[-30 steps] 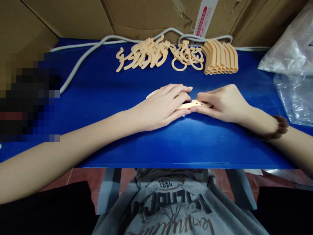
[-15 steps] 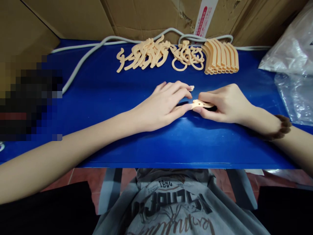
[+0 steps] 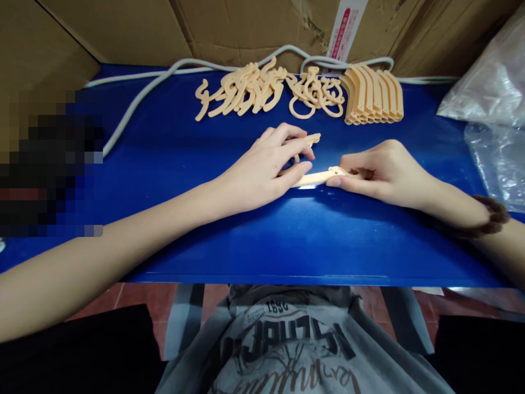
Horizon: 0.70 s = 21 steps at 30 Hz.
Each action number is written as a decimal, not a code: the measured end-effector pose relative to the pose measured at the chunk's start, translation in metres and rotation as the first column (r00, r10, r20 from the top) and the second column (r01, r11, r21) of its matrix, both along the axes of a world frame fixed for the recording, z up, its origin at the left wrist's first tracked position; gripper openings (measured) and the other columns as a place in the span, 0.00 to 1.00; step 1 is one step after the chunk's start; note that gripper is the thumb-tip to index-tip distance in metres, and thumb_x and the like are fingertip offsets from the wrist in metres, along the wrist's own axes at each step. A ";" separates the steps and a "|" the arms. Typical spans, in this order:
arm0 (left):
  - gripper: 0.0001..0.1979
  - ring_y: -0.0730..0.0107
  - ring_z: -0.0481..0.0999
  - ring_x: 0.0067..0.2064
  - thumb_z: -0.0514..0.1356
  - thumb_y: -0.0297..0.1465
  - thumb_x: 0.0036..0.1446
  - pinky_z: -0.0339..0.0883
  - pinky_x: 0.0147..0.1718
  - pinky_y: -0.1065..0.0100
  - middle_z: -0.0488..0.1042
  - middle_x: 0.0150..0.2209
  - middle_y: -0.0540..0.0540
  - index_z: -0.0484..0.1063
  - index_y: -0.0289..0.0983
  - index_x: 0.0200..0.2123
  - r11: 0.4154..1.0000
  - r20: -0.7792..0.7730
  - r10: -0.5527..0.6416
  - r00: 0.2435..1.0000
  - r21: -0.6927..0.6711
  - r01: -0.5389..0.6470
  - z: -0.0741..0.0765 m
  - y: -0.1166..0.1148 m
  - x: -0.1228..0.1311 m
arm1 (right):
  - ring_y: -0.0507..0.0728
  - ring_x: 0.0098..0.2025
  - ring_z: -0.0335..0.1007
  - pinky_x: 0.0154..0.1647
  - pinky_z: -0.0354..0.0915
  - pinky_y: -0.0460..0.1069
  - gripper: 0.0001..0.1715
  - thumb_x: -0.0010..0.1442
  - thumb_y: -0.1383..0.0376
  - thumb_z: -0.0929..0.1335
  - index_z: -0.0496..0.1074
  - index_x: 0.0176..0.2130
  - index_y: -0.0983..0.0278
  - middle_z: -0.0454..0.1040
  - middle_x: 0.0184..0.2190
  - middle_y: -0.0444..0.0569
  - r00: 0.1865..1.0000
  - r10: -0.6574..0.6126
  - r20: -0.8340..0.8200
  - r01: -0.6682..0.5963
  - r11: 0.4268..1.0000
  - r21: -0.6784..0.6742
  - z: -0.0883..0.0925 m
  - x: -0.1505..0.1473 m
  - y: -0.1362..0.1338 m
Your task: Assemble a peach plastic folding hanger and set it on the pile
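Observation:
My right hand (image 3: 377, 171) is closed in a pinch, thumb and forefinger on the jointed end of a beige plastic hanger arm (image 3: 315, 178) with a small hole in it. This arm runs left along the thumb of my left hand (image 3: 274, 164). The left fingers curl over the table, around more of the beige plastic, and the thumb presses along the arm. Beyond the left fingertips sticks out another beige end (image 3: 315, 138). Whether it joins the arm under my palm is hidden.
Along the back of the blue table (image 3: 229, 246) lie a heap of curved beige hooks (image 3: 246, 90), several ring-shaped pieces (image 3: 314, 93) and a neat stack of beige arms (image 3: 373, 96). A white cable (image 3: 139, 104) runs behind them. Clear plastic bags (image 3: 492, 93) stand at right, cardboard (image 3: 246, 27) behind.
My left hand has drawn slightly left and back along the beige arm, so more of it shows between the hands. The right hand keeps its pinch at the joint, shifted slightly right.

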State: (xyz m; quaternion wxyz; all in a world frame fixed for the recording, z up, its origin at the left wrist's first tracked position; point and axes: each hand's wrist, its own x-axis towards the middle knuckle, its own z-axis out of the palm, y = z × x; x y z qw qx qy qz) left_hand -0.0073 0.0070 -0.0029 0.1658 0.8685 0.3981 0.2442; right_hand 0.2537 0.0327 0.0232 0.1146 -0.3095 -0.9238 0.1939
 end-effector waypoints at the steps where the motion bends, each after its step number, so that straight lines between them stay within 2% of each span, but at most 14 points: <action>1: 0.15 0.50 0.67 0.70 0.53 0.34 0.72 0.59 0.70 0.44 0.71 0.64 0.41 0.78 0.41 0.53 1.000 0.006 -0.003 1.000 -0.013 0.003 0.001 0.000 0.000 | 0.48 0.20 0.47 0.26 0.45 0.51 0.39 0.71 0.37 0.63 0.60 0.22 0.61 0.53 0.17 0.39 1.000 -0.006 -0.012 0.006 0.999 -0.041 0.001 0.000 0.000; 6: 0.16 0.57 0.68 0.70 0.53 0.37 0.74 0.57 0.71 0.47 0.71 0.65 0.46 0.82 0.46 0.50 0.983 0.098 -0.015 0.995 -0.179 0.033 0.009 -0.001 0.000 | 0.47 0.21 0.44 0.23 0.42 0.50 0.39 0.70 0.39 0.66 0.59 0.20 0.62 0.50 0.18 0.38 0.998 -0.016 -0.060 0.006 0.987 -0.163 0.005 0.001 0.000; 10: 0.13 0.58 0.64 0.73 0.58 0.41 0.72 0.54 0.73 0.48 0.70 0.67 0.47 0.81 0.46 0.49 0.957 0.139 -0.036 0.990 -0.282 0.074 0.013 0.001 -0.002 | 0.47 0.22 0.41 0.23 0.41 0.50 0.42 0.65 0.35 0.68 0.55 0.19 0.62 0.47 0.18 0.39 0.990 -0.110 -0.087 0.102 0.990 -0.094 0.008 0.005 0.001; 14: 0.10 0.51 0.60 0.75 0.61 0.40 0.69 0.50 0.73 0.41 0.66 0.70 0.45 0.79 0.45 0.48 0.961 0.041 -0.075 0.996 -0.265 0.084 0.010 0.002 -0.003 | 0.48 0.23 0.41 0.25 0.40 0.52 0.43 0.65 0.34 0.67 0.56 0.19 0.61 0.48 0.18 0.39 0.969 -0.225 -0.097 0.223 0.974 -0.029 0.011 0.011 0.005; 17: 0.10 0.47 0.60 0.73 0.58 0.37 0.71 0.51 0.71 0.35 0.65 0.70 0.43 0.79 0.45 0.48 0.974 -0.026 -0.078 0.997 -0.213 0.071 0.006 0.001 -0.003 | 0.49 0.23 0.41 0.27 0.42 0.53 0.42 0.67 0.35 0.66 0.53 0.19 0.60 0.47 0.18 0.40 0.968 -0.237 -0.082 0.237 0.971 -0.001 0.011 0.012 0.007; 21: 0.13 0.46 0.63 0.72 0.56 0.39 0.72 0.54 0.70 0.35 0.66 0.70 0.41 0.77 0.44 0.51 0.983 -0.038 -0.080 0.996 -0.166 0.073 0.003 0.000 -0.002 | 0.50 0.23 0.46 0.29 0.46 0.53 0.38 0.69 0.37 0.65 0.56 0.22 0.60 0.52 0.17 0.41 0.965 -0.256 -0.053 0.260 0.962 0.085 0.011 0.012 0.008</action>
